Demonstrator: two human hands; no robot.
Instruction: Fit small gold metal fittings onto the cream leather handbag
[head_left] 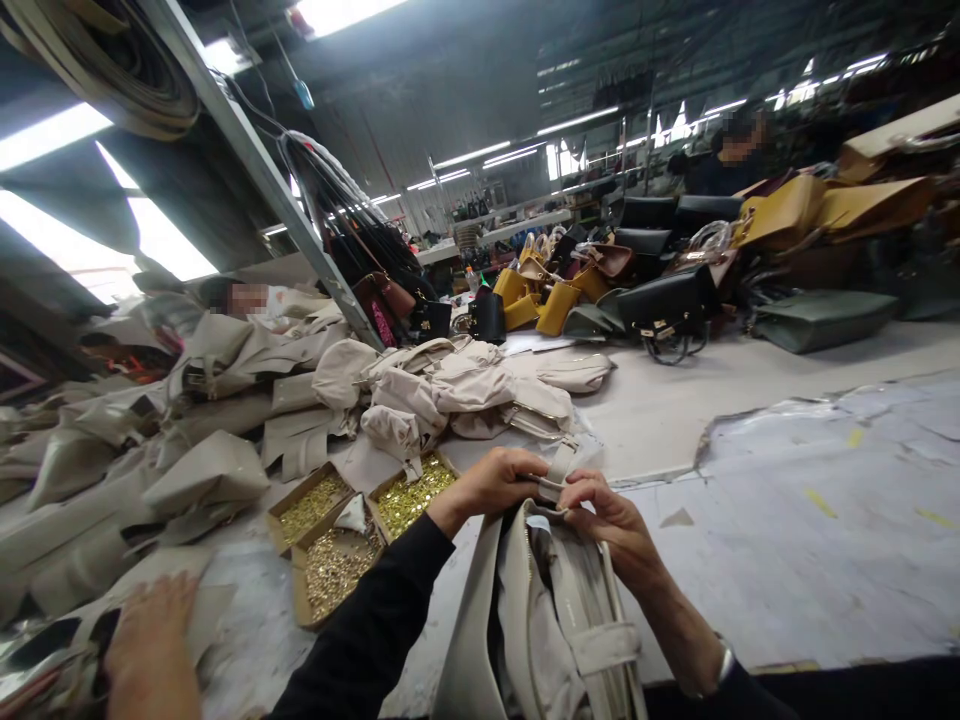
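An open beige bag point(517, 620) stands upright at the table's near edge, its zipped compartments facing up. My left hand point(499, 482) pinches a beige strap piece point(561, 465) at the bag's top edge. Close beside it, my right hand point(609, 525) grips the same top edge of the bag, fingers bent around the strap's base. Both hands nearly meet there. Whether a small part sits between the fingertips is too small to tell.
Boxes of gold metal pieces point(412, 495) lie left of the bag. Beyond them are piled beige bags point(442, 390). Yellow bags point(559, 305) and black bags point(667, 300) stand farther back. Another person's hand point(154, 630) rests on beige material at lower left.
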